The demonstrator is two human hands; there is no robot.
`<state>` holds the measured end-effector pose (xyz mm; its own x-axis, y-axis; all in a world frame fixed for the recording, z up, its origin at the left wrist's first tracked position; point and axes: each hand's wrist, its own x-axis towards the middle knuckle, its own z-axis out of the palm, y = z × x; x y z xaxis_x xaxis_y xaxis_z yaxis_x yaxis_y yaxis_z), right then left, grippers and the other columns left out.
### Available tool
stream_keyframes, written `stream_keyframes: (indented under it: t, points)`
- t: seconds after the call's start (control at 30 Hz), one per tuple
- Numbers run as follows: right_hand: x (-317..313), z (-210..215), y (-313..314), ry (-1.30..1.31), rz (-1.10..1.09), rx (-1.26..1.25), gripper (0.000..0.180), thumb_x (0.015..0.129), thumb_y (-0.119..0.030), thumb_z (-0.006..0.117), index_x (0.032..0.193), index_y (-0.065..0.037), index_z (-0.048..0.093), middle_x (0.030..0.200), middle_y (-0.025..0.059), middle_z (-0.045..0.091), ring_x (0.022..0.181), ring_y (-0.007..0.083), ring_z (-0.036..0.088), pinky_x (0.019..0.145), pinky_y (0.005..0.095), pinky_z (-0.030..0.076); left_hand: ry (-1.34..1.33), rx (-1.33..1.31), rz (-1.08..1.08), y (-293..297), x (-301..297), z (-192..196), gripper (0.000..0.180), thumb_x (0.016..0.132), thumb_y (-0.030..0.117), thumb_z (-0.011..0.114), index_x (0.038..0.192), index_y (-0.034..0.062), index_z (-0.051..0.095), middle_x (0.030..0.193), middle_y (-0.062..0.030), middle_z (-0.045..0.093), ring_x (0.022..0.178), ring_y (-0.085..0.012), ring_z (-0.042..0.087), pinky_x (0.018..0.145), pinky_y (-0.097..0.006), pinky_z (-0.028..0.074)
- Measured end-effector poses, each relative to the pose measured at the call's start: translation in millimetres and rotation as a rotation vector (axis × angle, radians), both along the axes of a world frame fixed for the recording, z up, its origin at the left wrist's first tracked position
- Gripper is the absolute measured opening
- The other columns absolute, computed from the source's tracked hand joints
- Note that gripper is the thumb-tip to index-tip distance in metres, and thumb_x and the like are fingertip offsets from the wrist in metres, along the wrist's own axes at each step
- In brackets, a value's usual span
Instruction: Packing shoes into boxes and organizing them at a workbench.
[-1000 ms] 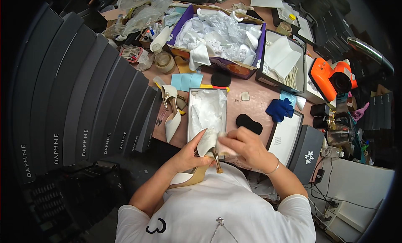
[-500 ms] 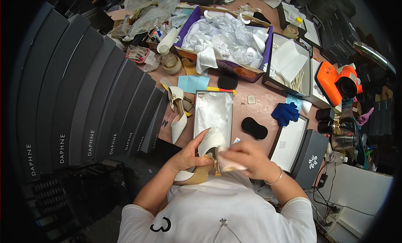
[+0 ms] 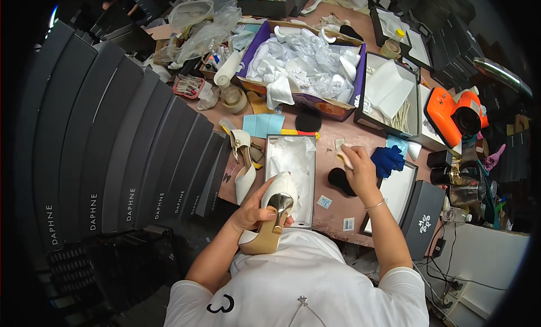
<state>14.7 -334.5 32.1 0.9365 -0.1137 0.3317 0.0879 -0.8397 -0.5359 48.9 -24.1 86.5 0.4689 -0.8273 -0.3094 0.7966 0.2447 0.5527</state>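
Observation:
A white high-heeled shoe [image 3: 286,183] with a shiny gold heel rests against my front, heel up and sole partly toward me. My left hand [image 3: 251,214] is closed around its back part. Pinched in my right hand [image 3: 360,172] is a folded cream cloth [image 3: 344,159], away from the shoe and over the table. Just beyond that cloth lies a small beige square pad [image 3: 339,141]. A black rounded sponge [image 3: 339,181] sits beside my right fingers. The matching white shoe [image 3: 244,183] lies on the table to the left, near an open shoebox [image 3: 290,223] lined with white tissue.
A tall stack of dark shoeboxes [image 3: 107,152] crowds the left. At the back stand a purple carton [image 3: 360,73] full of white paper and a dark box [image 3: 389,127] of sticks. To the right are a blue cloth [image 3: 387,161], a box lid and an orange device [image 3: 439,116].
My right hand has moved from the shoe's heel out to the right and forward with the cloth. The shoe in my left hand has turned so its gold heel faces me more.

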Motion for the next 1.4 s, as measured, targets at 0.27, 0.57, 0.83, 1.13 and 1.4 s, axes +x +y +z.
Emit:
stream_keyframes:
  t: [0.27,0.57,0.83,1.13,1.4]
  points:
    - [-45,-67,-8,0.618,0.171,-0.256,0.051,0.074,-0.019,0.073,0.121,-0.008,0.057,0.118,0.0176,0.055,0.107,0.0342,0.054,0.087,0.0477,0.043,-0.110,0.015,0.044,-4,16,7,0.094,0.074,0.015,0.070,0.150,0.0103,0.015,0.118,-0.0168,0.053,0.093,-0.0308,0.066,0.084,-0.044,0.056]
    - [-33,48,46,0.030,0.421,0.413,0.048,0.073,-0.001,0.055,0.121,-0.003,0.059,0.112,0.0155,0.054,0.102,0.0321,0.055,0.089,0.0390,0.045,-0.414,0.313,0.046,-7,8,-12,0.095,0.077,0.007,0.072,0.151,0.0066,0.012,0.124,-0.0128,0.051,0.108,-0.0202,0.057,0.092,-0.035,0.049]
    - [-35,61,107,-0.161,0.406,0.312,0.050,0.073,0.007,0.061,0.121,-0.004,0.059,0.109,0.0139,0.051,0.092,0.0290,0.053,0.081,0.0376,0.045,-0.148,0.079,0.149,-9,-6,-13,0.087,0.076,0.008,0.066,0.149,0.0099,0.019,0.123,-0.0126,0.050,0.103,-0.0246,0.060,0.087,-0.039,0.054]
    - [-62,38,110,0.223,0.380,0.608,0.042,0.077,0.008,0.049,0.116,-0.001,0.062,0.106,0.0159,0.053,0.095,0.0276,0.056,0.083,0.0325,0.046,-0.169,0.058,0.381,-9,8,-31,0.060,0.085,0.015,0.062,0.137,0.0036,0.034,0.113,-0.0147,0.055,0.107,-0.0260,0.059,0.088,-0.041,0.055]
    - [-59,-45,39,0.259,-0.012,0.490,0.059,0.088,-0.014,0.062,0.141,-0.002,0.040,0.129,0.0202,0.053,0.117,0.0282,0.054,0.099,0.0365,0.042,-0.034,-0.094,0.449,-13,41,-31,0.064,0.087,0.028,0.063,0.137,0.0009,0.036,0.131,-0.0175,0.049,0.114,-0.0296,0.057,0.088,-0.041,0.056]
